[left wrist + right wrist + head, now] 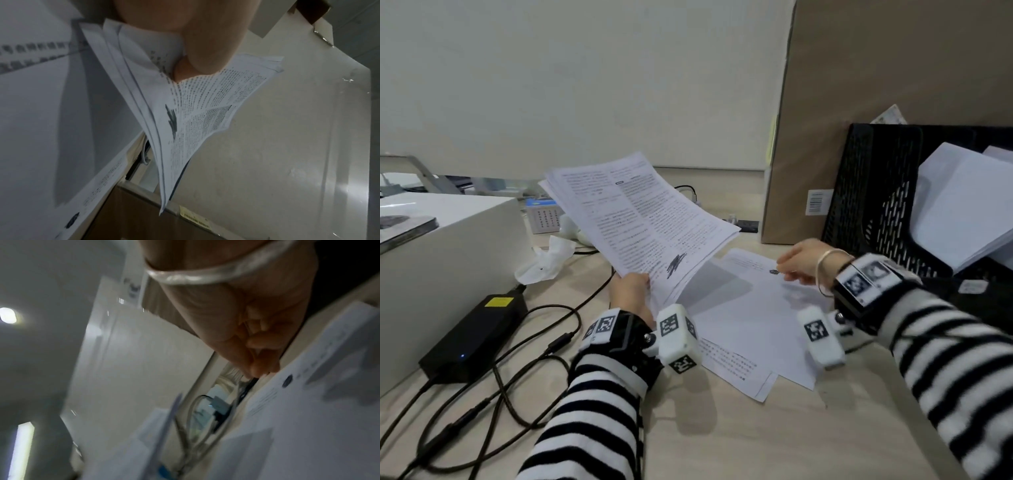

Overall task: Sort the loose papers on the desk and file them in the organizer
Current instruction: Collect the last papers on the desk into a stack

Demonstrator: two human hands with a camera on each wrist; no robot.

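Printed stack (640, 219) raised; loose sheets (750, 318) flat (organizer (887, 202) upright).

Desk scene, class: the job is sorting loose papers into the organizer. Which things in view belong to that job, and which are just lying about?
Belongs to the job:
- sheaf of printed pages, held up by the left hand
- loose sheets flat on the desk, the right hand at their far edge
- black mesh organizer, already holding white paper

Just lying about:
- power adapter and cables
- crumpled tissue
- small calendar
- cardboard box
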